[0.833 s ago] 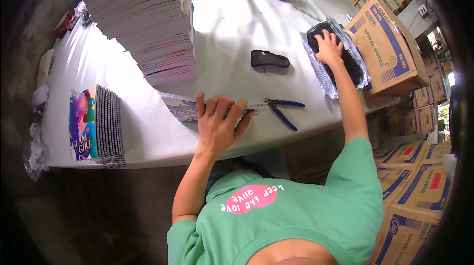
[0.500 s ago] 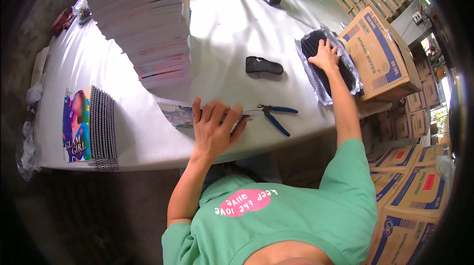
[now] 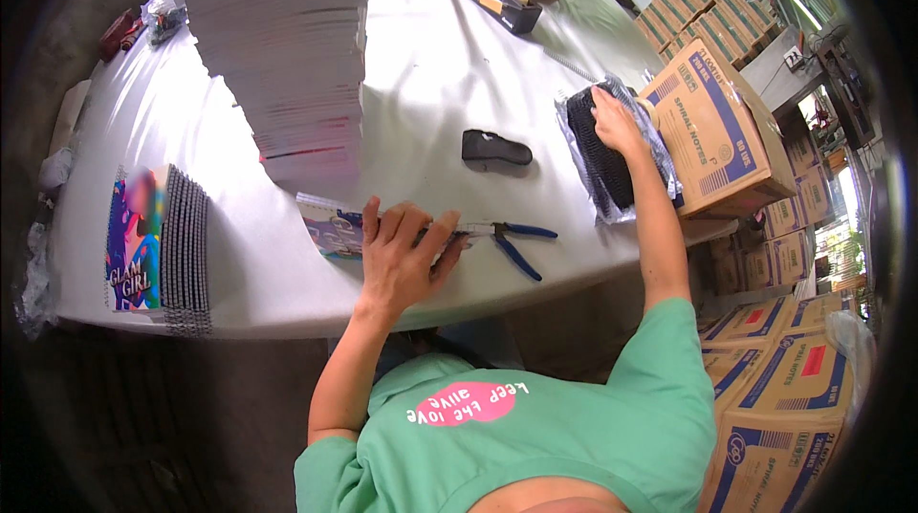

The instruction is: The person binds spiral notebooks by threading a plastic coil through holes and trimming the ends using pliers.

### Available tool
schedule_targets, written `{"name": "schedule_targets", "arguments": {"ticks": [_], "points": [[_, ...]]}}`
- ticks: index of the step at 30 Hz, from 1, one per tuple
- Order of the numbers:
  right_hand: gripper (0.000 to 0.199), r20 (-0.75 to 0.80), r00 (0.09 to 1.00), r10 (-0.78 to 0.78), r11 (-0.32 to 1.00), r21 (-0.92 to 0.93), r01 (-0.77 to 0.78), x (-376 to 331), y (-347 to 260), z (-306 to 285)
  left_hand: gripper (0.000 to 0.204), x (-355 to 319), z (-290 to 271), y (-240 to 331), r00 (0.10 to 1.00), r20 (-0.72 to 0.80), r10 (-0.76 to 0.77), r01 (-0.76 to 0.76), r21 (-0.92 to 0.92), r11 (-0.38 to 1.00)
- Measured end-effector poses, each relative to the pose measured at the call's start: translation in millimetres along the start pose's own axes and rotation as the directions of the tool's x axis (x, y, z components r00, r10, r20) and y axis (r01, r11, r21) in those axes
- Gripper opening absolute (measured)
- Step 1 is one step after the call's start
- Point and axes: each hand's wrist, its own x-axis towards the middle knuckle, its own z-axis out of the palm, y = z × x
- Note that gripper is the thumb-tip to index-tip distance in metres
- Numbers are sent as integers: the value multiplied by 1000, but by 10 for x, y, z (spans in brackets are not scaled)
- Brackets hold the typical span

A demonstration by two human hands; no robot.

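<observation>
My left hand (image 3: 397,250) is bent over a colourful notebook (image 3: 330,226) lying near the table's front edge, its fingers and thumb holding it and covering much of it. Pliers with blue handles (image 3: 521,245) lie just right of that hand, jaws toward the notebook. Further right, my right hand (image 3: 617,121) reaches to the far end of a bundle of black spiral binding coils (image 3: 602,159) in an opened clear plastic wrap. Its fingers are drawn together at the coils; the fingertips are partly hidden.
A black pouch-like object (image 3: 496,148) lies mid-table. A tall paper stack (image 3: 287,64) stands left of centre, with several spiral notebooks (image 3: 158,240) at the front left. A cardboard box (image 3: 712,130) borders the coils. A tape dispenser (image 3: 507,4) stands at the back; more boxes (image 3: 784,370) are stacked at right.
My right hand has shifted to the far end of the coil bundle, and its spread fingers have come together. My left hand stays on the notebook. The whole view has shifted slightly.
</observation>
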Motion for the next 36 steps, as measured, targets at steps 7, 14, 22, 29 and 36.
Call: {"name": "schedule_targets", "arguments": {"ticks": [7, 14, 22, 29, 36], "points": [[52, 73, 994, -77, 764, 645, 12, -419, -1568, -1444, 39, -163, 110, 146, 993, -46, -112, 116, 89, 989], [28, 151, 938, -312, 239, 968, -77, -1166, -1955, -1451, 52, -163, 357, 201, 970, -193, -145, 171, 124, 977], [25, 21, 973, -228, 349, 935, 62, -1089, -2123, -1432, 42, -170, 240, 151, 985, -91, -149, 158, 96, 983], [25, -53, 950, -306, 321, 934, 156, -1035, -2099, -1461, 35, -144, 169, 174, 984, -60, -170, 174, 80, 981], [38, 309, 803, -509, 297, 939, -173, -970, -1915, -1482, 37, -86, 111, 165, 989, -38, -146, 148, 76, 986]]}}
